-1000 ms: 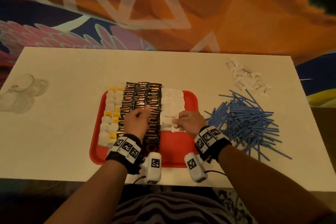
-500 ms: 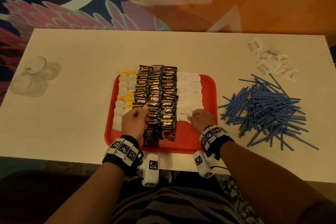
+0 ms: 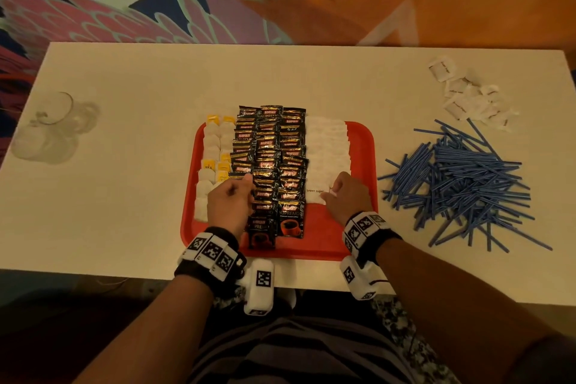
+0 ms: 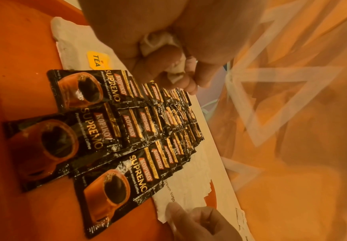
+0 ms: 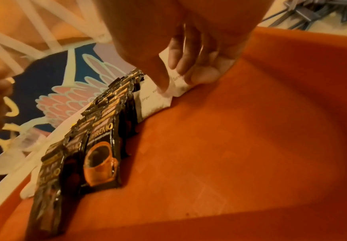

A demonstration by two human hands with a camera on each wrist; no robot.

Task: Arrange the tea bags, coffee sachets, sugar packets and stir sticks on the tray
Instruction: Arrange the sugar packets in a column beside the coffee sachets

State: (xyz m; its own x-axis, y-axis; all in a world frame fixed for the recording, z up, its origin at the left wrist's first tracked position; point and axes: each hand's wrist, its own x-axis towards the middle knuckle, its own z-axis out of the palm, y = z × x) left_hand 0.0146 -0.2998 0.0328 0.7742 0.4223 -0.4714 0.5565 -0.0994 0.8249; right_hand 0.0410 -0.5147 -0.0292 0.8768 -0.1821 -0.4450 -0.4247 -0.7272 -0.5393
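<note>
Fig.: we've slid our right hand (image 3: 347, 193), still pinching white paper sugar packets (image 5: 191, 78), nearer; left hand (image 3: 229, 204) grips a white tea bag (image 4: 162, 42); blue plastic stir sticks (image 3: 461, 178) remain off the red tray (image 3: 361, 140).

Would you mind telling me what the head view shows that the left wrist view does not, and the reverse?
Only the head view shows the blue stir sticks heaped on the table, the loose white packets beyond them, and a clear glass.

Only the left wrist view shows the left hand gripping crumpled white tea bags.

Both show the red tray, the rows of black coffee sachets, the brown sugar packets and the right hand.
</note>
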